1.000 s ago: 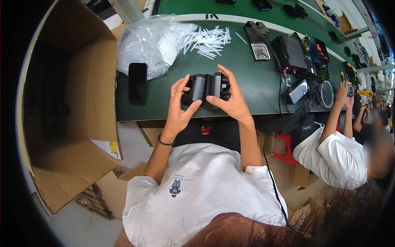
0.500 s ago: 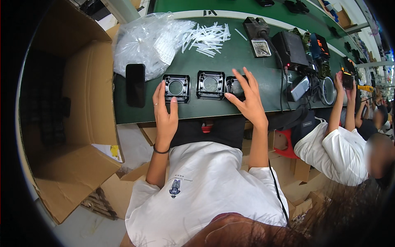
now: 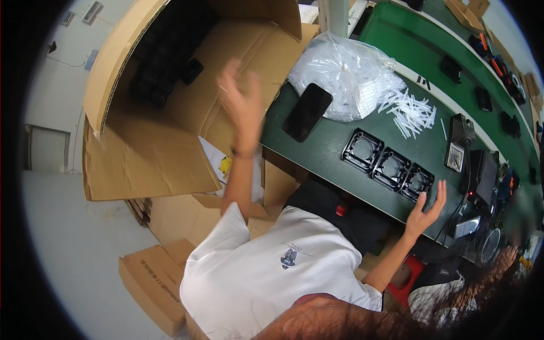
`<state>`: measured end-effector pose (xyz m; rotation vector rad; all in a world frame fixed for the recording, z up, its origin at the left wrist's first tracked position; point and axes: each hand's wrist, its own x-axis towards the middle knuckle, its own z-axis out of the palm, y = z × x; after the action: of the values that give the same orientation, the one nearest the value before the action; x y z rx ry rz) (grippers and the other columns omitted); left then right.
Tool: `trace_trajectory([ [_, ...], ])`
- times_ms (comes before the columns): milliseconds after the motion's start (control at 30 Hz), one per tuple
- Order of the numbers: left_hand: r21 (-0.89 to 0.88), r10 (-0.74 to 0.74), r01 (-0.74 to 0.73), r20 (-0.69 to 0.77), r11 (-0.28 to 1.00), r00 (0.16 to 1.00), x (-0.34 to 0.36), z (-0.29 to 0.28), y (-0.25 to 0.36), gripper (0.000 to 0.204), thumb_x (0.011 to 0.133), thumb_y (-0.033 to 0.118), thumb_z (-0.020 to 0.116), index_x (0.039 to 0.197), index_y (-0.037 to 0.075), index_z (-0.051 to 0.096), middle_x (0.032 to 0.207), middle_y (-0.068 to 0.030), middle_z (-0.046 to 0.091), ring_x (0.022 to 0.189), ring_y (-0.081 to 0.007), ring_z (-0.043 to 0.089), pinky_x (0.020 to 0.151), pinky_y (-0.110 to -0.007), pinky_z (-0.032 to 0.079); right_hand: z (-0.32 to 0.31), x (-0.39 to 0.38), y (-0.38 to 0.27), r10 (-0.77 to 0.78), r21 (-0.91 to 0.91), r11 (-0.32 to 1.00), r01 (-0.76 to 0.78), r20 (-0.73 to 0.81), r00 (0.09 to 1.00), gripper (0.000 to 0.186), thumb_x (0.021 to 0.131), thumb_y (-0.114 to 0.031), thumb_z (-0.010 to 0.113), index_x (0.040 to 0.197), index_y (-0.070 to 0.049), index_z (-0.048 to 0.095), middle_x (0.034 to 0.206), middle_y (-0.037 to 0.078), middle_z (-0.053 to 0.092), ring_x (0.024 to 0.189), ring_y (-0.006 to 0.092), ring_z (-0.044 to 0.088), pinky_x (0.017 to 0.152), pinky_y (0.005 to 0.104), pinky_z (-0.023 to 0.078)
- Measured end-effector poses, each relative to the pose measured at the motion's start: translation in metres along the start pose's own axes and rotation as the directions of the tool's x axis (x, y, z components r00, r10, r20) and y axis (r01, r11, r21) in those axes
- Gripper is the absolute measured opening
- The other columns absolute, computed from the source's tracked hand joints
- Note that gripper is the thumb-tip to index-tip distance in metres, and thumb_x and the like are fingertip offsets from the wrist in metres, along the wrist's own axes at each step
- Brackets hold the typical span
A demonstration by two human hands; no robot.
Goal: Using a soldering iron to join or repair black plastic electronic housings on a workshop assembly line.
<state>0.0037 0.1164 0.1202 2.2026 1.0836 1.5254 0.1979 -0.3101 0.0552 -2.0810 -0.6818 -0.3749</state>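
Three black frames (image 3: 378, 171) beside right hand (image 3: 425, 216), left hand (image 3: 243, 105) at carton (image 3: 147, 161), all fingers (image 3: 440, 195) spread, empty

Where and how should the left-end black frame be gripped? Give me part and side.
Probably best to pinch the black frame across its near and far edges, coming from above and the left: it lies flat on the table, with the middle frame close along its right side, while those edges and its left look free.
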Motion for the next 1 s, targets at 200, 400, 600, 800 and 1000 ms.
trace_trajectory([
  [200, 0.649, -0.709, 0.602, -0.135, 0.465, 0.692, 0.16, 0.037, -0.268, 0.082, 0.089, 0.05, 0.07, 0.16, 0.027, 0.035, 0.16, -0.0256, 0.033, 0.147, -0.0529, 0.026, 0.12, -0.063, 0.024, 0.005, -0.009, 0.008, 0.041, -0.019, 0.999, -0.041, -0.002, 0.999, 0.055, 0.092, -0.019, 0.074, 0.143, -0.003, 0.058, 0.154, 0.02, 0.049, 0.138, 0.0392, 0.049, 0.116, 0.0479, 0.036],
  [400, 0.828, -0.66, 0.405, -0.058, 0.387, 0.749, 0.149, 0.027, -0.374, 0.068, 0.095, 0.048, 0.063, 0.155, 0.024, 0.04, 0.159, -0.0184, 0.043, 0.148, -0.0594, 0.025, 0.117, -0.074, 0.016, 0.003, -0.004, 0.001, 0.052, -0.056, 0.997, -0.05, 0.033, 0.998, 0.058, 0.09, -0.023, 0.076, 0.142, -0.005, 0.06, 0.153, 0.02, 0.049, 0.139, 0.0383, 0.048, 0.117, 0.0477, 0.035],
  [600, 0.735, -0.488, 0.235, 0.148, 0.637, 0.86, 0.134, -0.004, -0.273, 0.064, 0.085, 0.028, 0.079, 0.14, 0.004, 0.056, 0.142, -0.0236, 0.06, 0.133, -0.0426, 0.056, 0.111, -0.049, 0.044, 0.005, -0.005, 0.009, 0.091, 0.004, 0.996, -0.092, 0.014, 0.996, 0.061, 0.083, -0.018, 0.081, 0.14, -0.005, 0.061, 0.148, 0.019, 0.053, 0.134, 0.0375, 0.051, 0.115, 0.0467, 0.038],
  [800, 0.317, -0.12, -0.005, 0.374, 0.949, 0.92, 0.026, -0.061, -0.038, 0.056, 0.086, 0.013, 0.077, 0.14, 0.008, 0.062, 0.126, -0.0201, 0.07, 0.11, -0.0378, 0.067, 0.098, -0.046, 0.051, 0.0, -0.002, 0.002, 0.067, 0.038, 0.997, -0.066, -0.036, 0.997, 0.051, 0.084, -0.012, 0.08, 0.132, -0.003, 0.065, 0.138, 0.017, 0.06, 0.126, 0.035, 0.057, 0.11, 0.0438, 0.043],
  [1000, -0.249, 0.432, -0.387, 0.74, 0.888, 0.516, -0.073, -0.049, 0.076, 0.057, 0.08, -0.002, 0.073, 0.135, 0.012, 0.066, 0.114, -0.0117, 0.069, 0.116, -0.034, 0.062, 0.107, -0.048, 0.046, 0.001, 0.04, -0.017, -0.008, 0.126, 0.992, 0.003, 0.037, 0.999, 0.018, 0.086, -0.002, 0.077, 0.104, -0.004, 0.076, 0.102, 0.012, 0.071, 0.096, 0.0281, 0.067, 0.085, 0.037, 0.052],
])
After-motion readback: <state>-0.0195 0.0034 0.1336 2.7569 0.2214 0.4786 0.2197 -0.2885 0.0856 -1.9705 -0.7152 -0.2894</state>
